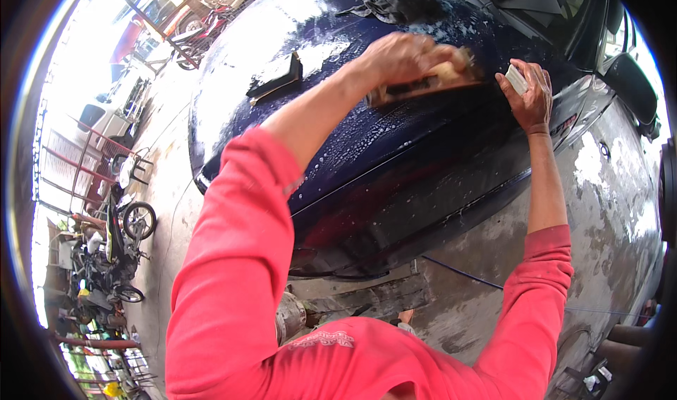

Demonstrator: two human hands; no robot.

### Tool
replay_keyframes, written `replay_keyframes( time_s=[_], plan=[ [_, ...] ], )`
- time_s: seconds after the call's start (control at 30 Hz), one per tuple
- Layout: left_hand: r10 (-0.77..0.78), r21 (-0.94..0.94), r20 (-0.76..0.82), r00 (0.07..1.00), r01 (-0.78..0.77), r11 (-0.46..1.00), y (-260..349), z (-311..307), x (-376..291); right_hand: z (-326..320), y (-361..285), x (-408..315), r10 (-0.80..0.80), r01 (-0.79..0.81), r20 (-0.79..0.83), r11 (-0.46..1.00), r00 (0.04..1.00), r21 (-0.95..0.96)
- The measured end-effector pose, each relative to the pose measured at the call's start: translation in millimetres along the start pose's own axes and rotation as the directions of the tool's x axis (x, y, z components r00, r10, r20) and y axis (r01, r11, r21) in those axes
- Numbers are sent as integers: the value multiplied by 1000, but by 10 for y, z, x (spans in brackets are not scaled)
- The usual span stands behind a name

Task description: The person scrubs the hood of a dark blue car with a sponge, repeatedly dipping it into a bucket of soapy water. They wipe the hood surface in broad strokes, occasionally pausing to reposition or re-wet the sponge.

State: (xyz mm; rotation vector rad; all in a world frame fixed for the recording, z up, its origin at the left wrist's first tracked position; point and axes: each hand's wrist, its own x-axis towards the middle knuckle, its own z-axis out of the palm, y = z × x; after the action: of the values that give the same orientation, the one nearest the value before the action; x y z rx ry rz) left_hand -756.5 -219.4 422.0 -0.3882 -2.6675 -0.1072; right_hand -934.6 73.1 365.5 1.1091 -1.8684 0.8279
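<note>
A wet, soapy dark blue car panel (359, 135), apparently a hood, spreads before me. My left hand (402, 59) reaches across and grips a long brownish block or board (423, 89), blurred, lying against the panel. A blurred tan piece shows beyond the fingers; what it is I cannot tell. To its right, my right hand (531, 96) holds a small pale block (517, 79) between thumb and fingers, near the panel's edge. A black, angular flat-sided object (275, 80) rests on the panel at the left. A dark crumpled cloth (399, 3) lies farther up.
At the right are the windshield and side mirror (629, 85). A wooden beam (375, 297) and a cylindrical container (291, 315) are below the car's edge. A thin hose or cable (463, 272) crosses the concrete floor. Motorcycles (119, 241) stand at the left.
</note>
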Motion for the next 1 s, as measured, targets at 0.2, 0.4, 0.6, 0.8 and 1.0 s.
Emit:
replay_keyframes(
  time_s=[0.2,0.4,0.6,0.8,1.0],
  plan=[
    [-507,-227,488,710,664,712,577,-1236,-2390,1,-20,-35,-59,60,-53,998,997,11],
    [358,409,-128,925,-280,869,398,-575,-1170,40,22,-120,8,-7,-38,999,999,33],
    [-346,-81,149,926,360,930,199,56,384,-36,-10,-98,-31,31,-10,999,999,14],
    [-490,106,163,856,479,872,396,-858,-2315,-14,-30,-123,-66,70,-64,996,996,57],
    [-293,67,193,936,286,956,326,-802,-1486,34,39,-163,-19,22,-42,997,999,68]
  ],
)
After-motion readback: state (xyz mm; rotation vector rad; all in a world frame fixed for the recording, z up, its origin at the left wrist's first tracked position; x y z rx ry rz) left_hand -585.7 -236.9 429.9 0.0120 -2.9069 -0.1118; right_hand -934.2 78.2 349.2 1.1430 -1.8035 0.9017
